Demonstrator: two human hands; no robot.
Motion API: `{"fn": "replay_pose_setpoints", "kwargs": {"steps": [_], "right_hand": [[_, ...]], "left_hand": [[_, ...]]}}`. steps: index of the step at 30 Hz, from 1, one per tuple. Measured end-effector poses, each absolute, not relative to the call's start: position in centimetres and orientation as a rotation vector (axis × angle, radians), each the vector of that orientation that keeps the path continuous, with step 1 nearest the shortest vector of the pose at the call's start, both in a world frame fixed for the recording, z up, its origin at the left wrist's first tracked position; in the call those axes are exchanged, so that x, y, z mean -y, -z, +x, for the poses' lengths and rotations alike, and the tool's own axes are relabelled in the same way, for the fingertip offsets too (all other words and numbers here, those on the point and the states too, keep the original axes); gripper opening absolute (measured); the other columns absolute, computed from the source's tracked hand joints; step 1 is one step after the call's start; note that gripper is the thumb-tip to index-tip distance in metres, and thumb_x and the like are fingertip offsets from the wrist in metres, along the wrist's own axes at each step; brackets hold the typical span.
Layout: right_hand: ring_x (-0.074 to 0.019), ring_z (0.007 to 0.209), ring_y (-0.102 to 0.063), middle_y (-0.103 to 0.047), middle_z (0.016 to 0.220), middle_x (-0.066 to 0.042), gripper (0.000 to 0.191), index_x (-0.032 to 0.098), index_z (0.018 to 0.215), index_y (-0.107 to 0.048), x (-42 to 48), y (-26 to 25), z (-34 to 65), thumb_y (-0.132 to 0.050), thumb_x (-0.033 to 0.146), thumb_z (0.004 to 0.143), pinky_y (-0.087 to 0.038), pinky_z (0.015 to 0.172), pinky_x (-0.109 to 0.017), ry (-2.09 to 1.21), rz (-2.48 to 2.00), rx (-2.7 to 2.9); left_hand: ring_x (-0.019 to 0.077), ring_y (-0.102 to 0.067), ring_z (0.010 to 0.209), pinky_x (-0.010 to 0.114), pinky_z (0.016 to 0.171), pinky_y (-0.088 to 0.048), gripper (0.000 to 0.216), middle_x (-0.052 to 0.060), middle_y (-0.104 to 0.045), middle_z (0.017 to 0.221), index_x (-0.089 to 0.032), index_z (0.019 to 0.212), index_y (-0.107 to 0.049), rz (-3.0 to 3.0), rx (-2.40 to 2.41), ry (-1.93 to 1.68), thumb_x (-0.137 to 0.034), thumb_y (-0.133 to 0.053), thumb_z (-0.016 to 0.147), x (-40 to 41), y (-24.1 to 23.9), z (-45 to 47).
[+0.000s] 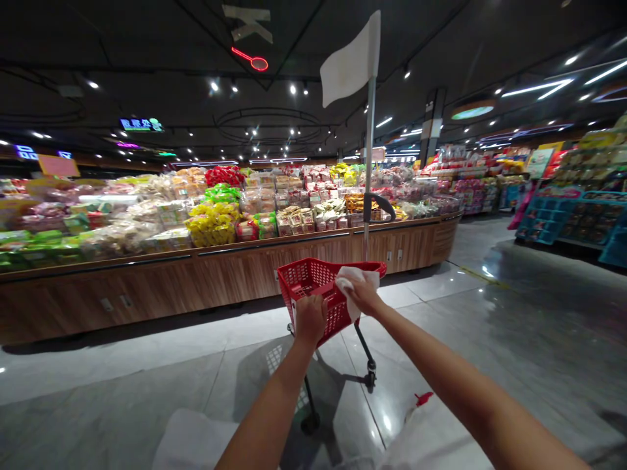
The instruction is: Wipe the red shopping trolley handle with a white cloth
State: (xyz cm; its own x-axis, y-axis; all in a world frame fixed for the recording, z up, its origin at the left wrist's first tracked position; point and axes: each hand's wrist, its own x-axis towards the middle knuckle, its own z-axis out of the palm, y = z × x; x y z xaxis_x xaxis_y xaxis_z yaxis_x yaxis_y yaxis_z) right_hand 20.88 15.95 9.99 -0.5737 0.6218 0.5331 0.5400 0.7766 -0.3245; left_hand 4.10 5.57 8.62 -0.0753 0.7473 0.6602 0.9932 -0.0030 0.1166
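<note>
A small red shopping cart [313, 277] with a mesh basket stands on the tiled floor in front of me. A metal pole [368, 163] with a white flag [351, 62] rises from its right side. My left hand [309, 318] is closed on the near rim of the basket. My right hand [361, 294] presses a white cloth [356, 279] against the basket's right rim, fingers closed on the cloth. The basket looks empty from here.
A long wooden display counter [210, 271] piled with packaged snacks runs across the middle. More shelves and blue crates [568, 219] stand at the right. A red-capped bottle [416, 405] shows low near my body. Glossy grey floor stretches right.
</note>
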Motion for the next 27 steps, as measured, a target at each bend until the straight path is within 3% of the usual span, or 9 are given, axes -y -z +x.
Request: {"fn": "replay_pose_setpoints", "kwargs": {"steps": [4, 10, 16, 22, 27], "right_hand": [[-0.0278, 0.13, -0.042, -0.055, 0.135, -0.01, 0.043, 0.021, 0.129, -0.056, -17.3, -10.3, 21.2, -0.03, 0.032, 0.095, -0.007, 0.111, -0.06, -0.231, -1.018, 2.215], [-0.0244, 0.136, -0.033, -0.049, 0.141, -0.007, 0.046, 0.024, 0.138, -0.045, -12.7, -7.6, 19.1, -0.032, 0.034, 0.096, 0.001, 0.114, -0.056, -0.178, -0.718, 2.313], [-0.0252, 0.127, -0.044, -0.057, 0.131, -0.008, 0.039, 0.024, 0.125, -0.057, -15.2, -8.9, 20.0, -0.033, 0.034, 0.095, -0.006, 0.113, -0.057, -0.244, -0.817, 2.258], [-0.0251, 0.123, -0.046, -0.062, 0.123, -0.008, 0.036, 0.025, 0.121, -0.059, -13.3, -6.6, 18.8, -0.038, 0.034, 0.094, -0.001, 0.114, -0.053, -0.234, -0.803, 2.096], [-0.0251, 0.113, -0.053, -0.065, 0.113, -0.009, 0.044, 0.021, 0.109, -0.063, -14.8, -6.4, 23.4, -0.031, 0.047, 0.095, -0.012, 0.113, -0.05, -0.321, -0.666, 2.1]], "left_hand": [[0.0229, -0.057, 0.082, 0.037, 0.079, -0.041, 0.033, 0.01, -0.065, 0.086, -0.016, 0.091, -0.061, -1.787, 1.83, 0.901, -0.032, -0.033, 0.096, -6.0, -8.4, 5.1], [0.0281, -0.055, 0.098, 0.045, 0.088, -0.043, 0.04, 0.014, -0.06, 0.104, -0.015, 0.11, -0.051, -1.833, 1.659, 1.171, -0.049, -0.041, 0.091, -6.7, -7.5, 5.4], [0.0281, -0.049, 0.12, 0.047, 0.097, -0.042, 0.05, 0.016, -0.05, 0.127, -0.019, 0.13, -0.034, -2.041, 1.498, 1.408, -0.049, -0.041, 0.092, -7.2, -7.6, 5.1], [0.0305, -0.045, 0.127, 0.048, 0.101, -0.041, 0.078, 0.022, -0.044, 0.137, -0.013, 0.144, -0.016, -1.983, 1.515, 1.702, -0.055, -0.047, 0.087, -7.2, -8.2, 9.5], [0.0252, -0.043, 0.131, 0.044, 0.105, -0.04, 0.063, 0.018, -0.037, 0.146, -0.019, 0.145, -0.02, -2.073, 1.496, 1.73, -0.046, -0.042, 0.092, -7.3, -7.1, 8.1]]}}
